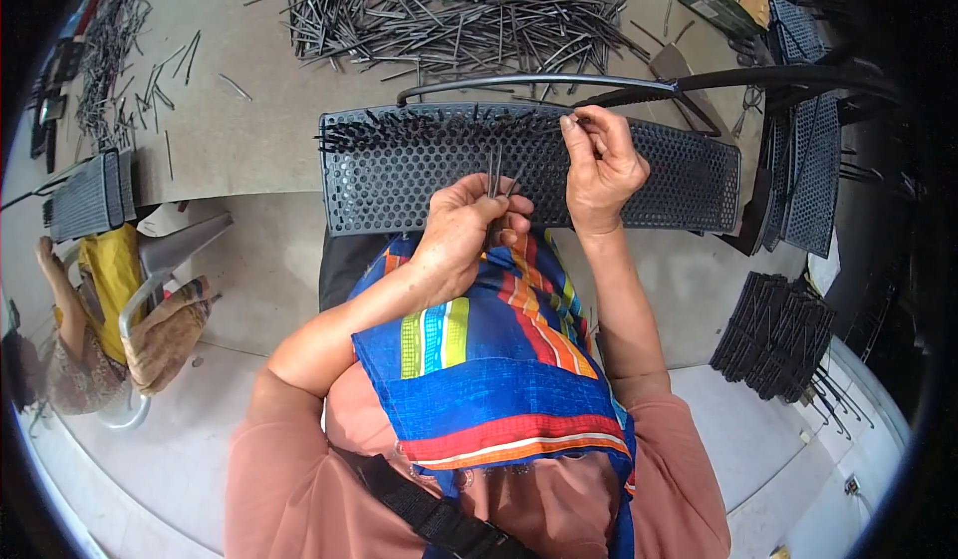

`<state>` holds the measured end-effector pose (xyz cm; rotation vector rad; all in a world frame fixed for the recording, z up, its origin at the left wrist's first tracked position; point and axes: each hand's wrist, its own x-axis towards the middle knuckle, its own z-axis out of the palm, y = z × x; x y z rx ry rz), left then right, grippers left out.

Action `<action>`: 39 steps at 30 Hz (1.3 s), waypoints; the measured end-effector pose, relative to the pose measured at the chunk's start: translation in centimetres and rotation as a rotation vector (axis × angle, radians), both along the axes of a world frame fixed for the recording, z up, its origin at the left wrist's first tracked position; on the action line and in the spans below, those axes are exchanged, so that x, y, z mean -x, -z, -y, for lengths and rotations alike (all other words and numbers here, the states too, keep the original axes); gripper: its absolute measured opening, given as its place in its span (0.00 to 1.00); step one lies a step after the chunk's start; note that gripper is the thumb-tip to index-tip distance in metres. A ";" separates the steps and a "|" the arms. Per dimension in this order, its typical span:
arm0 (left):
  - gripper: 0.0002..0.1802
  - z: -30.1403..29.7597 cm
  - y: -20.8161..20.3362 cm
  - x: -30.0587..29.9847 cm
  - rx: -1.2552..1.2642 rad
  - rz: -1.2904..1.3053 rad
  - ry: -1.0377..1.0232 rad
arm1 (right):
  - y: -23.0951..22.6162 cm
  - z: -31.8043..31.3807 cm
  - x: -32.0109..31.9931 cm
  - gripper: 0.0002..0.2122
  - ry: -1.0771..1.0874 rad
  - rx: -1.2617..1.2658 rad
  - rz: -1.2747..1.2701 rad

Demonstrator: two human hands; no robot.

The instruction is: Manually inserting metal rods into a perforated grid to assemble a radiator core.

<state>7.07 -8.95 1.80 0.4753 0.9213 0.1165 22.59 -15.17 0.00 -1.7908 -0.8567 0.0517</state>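
Left grip (461, 226) is closed round thin dark strips (497, 170); the right grip (606, 170), at its two o'clock, is pinched, contents impossible to tell. The perforated panel (399, 185) lies at twelve o'clock from the apron (499, 399).

Dark rods (496, 172) in left fingers (516, 223)

The left forearm (349, 321) is angled inward from the lower left, with its elbow bent outward, and the left hand (469, 222) is held near the middle, its fingers curled and its thumb laid over them in a closed grip. The right forearm (624, 299) is held almost straight forward; farther forward than the left, the right hand (608, 168) is raised with thumb and index finger pinched.
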 end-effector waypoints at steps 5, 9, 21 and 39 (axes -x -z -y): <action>0.08 0.1 0.3 0.1 0.058 0.009 -0.048 | -0.1 0.2 -0.1 0.11 -0.132 0.162 0.340; 0.07 0.1 0.4 0.0 0.084 0.048 -0.062 | -0.9 0.9 0.5 0.12 -0.171 0.276 0.433; 0.08 0.4 -0.2 -0.4 0.044 0.056 0.078 | -0.9 2.9 1.9 0.04 -0.251 0.119 -0.864; 0.12 0.3 0.6 -0.8 0.092 -0.013 0.100 | 0.1 1.3 -1.3 0.03 -0.109 -0.185 -0.485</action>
